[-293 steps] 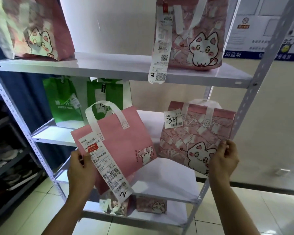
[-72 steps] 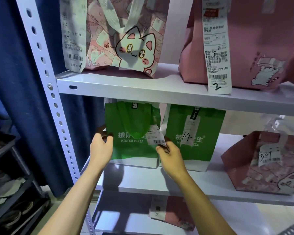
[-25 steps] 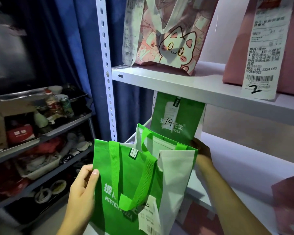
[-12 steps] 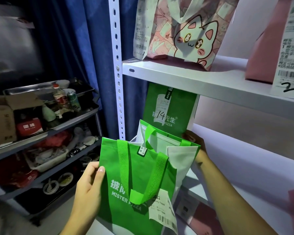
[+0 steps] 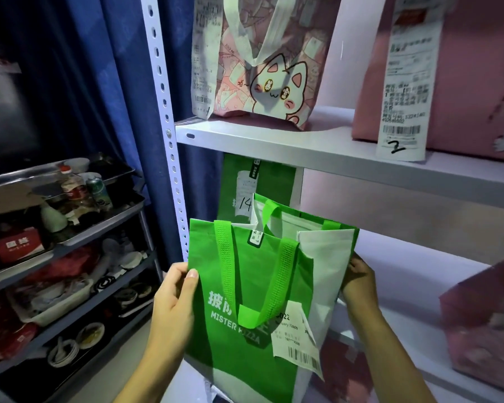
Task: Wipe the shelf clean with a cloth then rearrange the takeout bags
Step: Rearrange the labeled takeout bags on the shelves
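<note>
Head view: green bag (image 5: 253, 301) stands open-mouthed (contents not visible), held in front of the white shelf (image 5: 317, 149). My left hand (image 5: 173, 301) pinches its left edge; my right hand (image 5: 358, 283) grips its white side panel.

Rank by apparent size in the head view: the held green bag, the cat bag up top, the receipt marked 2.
1. Green bag, though nearness to the camera inflates it.
2. Cat bag, partly cropped.
3. Receipt.
</note>
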`<state>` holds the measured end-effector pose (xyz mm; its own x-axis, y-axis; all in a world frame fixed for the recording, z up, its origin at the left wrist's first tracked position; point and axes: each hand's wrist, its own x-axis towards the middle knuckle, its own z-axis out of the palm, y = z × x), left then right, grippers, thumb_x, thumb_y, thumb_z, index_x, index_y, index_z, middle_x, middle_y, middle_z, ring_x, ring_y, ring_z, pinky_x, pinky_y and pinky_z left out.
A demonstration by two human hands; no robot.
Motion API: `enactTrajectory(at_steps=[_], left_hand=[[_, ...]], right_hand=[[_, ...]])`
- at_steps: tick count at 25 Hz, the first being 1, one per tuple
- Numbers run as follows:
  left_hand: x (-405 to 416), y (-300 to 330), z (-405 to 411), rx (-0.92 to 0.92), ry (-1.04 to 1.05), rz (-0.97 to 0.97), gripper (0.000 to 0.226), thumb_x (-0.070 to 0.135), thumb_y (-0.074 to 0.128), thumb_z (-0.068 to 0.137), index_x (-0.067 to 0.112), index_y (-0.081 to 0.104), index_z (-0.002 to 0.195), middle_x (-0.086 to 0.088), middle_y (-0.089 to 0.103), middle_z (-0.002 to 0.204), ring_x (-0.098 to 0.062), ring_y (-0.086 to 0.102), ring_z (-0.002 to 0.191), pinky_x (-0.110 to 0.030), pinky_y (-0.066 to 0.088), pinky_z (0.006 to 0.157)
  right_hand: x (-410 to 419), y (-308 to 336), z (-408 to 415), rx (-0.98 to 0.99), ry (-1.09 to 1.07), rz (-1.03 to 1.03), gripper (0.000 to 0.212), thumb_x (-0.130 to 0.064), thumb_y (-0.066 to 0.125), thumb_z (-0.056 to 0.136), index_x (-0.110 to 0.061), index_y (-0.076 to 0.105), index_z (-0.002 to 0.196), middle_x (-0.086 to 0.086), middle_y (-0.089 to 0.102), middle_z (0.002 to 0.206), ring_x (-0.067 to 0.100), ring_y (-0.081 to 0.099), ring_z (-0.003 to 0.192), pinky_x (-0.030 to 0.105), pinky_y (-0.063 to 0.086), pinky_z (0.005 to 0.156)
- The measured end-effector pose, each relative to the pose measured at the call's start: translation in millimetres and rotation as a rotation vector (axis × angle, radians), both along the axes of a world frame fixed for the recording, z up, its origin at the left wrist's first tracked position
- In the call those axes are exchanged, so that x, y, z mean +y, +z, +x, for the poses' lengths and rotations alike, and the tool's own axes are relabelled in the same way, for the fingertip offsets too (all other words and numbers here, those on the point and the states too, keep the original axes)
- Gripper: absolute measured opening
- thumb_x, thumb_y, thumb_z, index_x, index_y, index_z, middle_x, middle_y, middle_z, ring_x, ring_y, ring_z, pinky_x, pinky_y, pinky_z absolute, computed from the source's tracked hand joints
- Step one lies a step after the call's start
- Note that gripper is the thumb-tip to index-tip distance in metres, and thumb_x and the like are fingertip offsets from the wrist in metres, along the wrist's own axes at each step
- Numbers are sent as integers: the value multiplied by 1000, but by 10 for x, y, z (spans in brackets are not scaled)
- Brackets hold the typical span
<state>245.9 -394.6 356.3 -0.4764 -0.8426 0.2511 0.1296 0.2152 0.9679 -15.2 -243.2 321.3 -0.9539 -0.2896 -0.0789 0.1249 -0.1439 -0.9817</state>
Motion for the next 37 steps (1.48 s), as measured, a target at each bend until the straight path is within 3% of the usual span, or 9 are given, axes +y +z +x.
enactTrajectory(at_steps=[3, 9, 12, 17, 19, 21, 23, 31, 37], left_hand=[[122, 69, -160, 40, -12, -5, 18, 12, 45, 103, 9, 61, 95, -8, 68, 85, -15, 59, 76, -29, 47, 72], [485, 192, -430, 125, -33, -6, 15, 11, 46, 102, 5, 59, 96, -1, 61, 84, -10, 52, 75, -17, 43, 67], [652, 228, -557, 151, -56, 3, 15, 16, 47, 102, 12, 57, 93, -6, 53, 84, -15, 47, 77, -32, 40, 71], [882, 196, -817, 103, -109, -23, 14, 16, 46, 102, 15, 56, 93, 3, 50, 76, -8, 41, 68, -30, 36, 65], [915, 124, -896, 86, -130, -25, 14, 17, 46, 103, 11, 57, 96, 0, 53, 77, -11, 43, 69, -33, 38, 65], [929, 78, -961, 84, -143, -23, 14, 18, 46, 103, 12, 58, 97, -6, 57, 82, -14, 47, 73, -34, 40, 68], [922, 58, -1033, 83, -154, -17, 14, 18, 46, 103, 14, 58, 98, -6, 57, 83, -14, 47, 73, -34, 40, 68], [793, -34, -1454, 68, -233, -4, 14, 20, 43, 103, 17, 54, 95, 2, 44, 74, -11, 35, 65, -34, 33, 63], [627, -125, -1812, 33, -369, -9, 28, 5, 38, 101, 25, 57, 101, 3, 55, 79, -10, 43, 64, -29, 38, 61]], right_hand=[[465, 95, 206, 170, -72, 52, 28, -2, 49, 102, -9, 71, 119, 8, 74, 112, 22, 70, 99, 39, 55, 94], [1193, 370, 771, 285, -87, 35, 23, -19, 50, 105, -24, 72, 113, -1, 78, 107, 16, 73, 103, 38, 55, 95], [1407, 427, 1104, 310, -1, 57, 38, -53, 41, 102, -35, 70, 117, -10, 76, 114, 7, 70, 107, 34, 52, 97], [1585, 235, 1293, 329, 58, 153, 83, -94, 35, 73, -38, 63, 128, -17, 70, 125, 3, 64, 117, 26, 44, 98], [1626, 148, 1324, 331, -1, 166, 57, -74, 44, 89, -36, 61, 129, -21, 69, 126, 2, 62, 119, 17, 46, 92], [1627, 116, 1327, 333, -41, 142, 19, -29, 52, 104, -34, 64, 118, -27, 71, 113, -6, 64, 107, 7, 47, 83], [1595, 64, 1272, 380, -102, 207, 30, -6, 52, 103, -31, 66, 113, -20, 73, 105, -10, 63, 100, 5, 46, 81], [1358, -119, 830, 369, -315, 301, 22, -13, 54, 103, -23, 71, 111, -14, 71, 98, -4, 62, 85, 13, 49, 72], [1176, -113, 529, 311, -383, 395, 20, -21, 47, 106, -23, 67, 107, -7, 65, 92, -5, 58, 73, 12, 46, 62]])
